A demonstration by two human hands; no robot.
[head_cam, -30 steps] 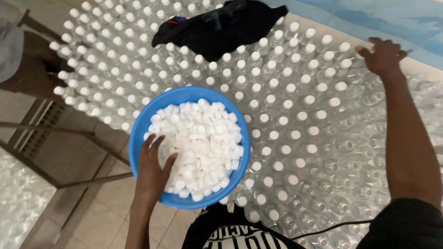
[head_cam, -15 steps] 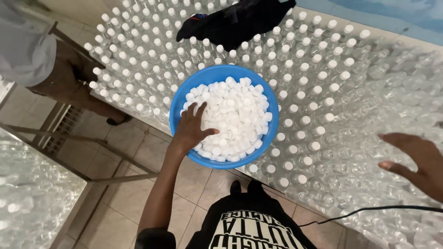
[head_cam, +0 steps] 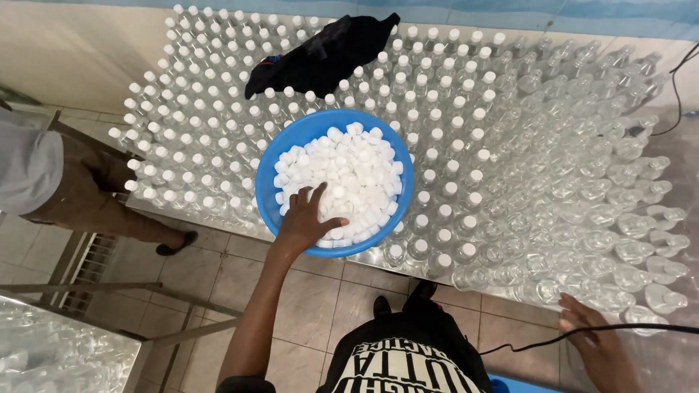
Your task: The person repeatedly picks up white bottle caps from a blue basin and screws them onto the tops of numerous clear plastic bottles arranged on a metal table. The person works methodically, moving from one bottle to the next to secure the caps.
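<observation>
A round blue bowl [head_cam: 291,138] full of white bottle caps [head_cam: 349,171] rests on top of several clear plastic bottles [head_cam: 451,145] that cover a metal table. My left hand [head_cam: 306,218] lies on the caps at the bowl's near rim, fingers spread into the pile. Whether it holds any caps cannot be told. My right hand [head_cam: 593,342] hovers low at the table's near right edge, fingers loosely spread, beside uncapped bottles [head_cam: 633,247]. A black cable [head_cam: 582,331] crosses just above it.
A black cloth [head_cam: 320,54] lies on the capped bottles behind the bowl. Another person [head_cam: 65,182] in brown trousers stands at the left of the table. A second table of bottles [head_cam: 51,349] sits at the lower left. Tiled floor lies below.
My right hand has drawn back from the far right bottles to the near edge of the table. My left hand stays in the caps. The view has shifted back and up.
</observation>
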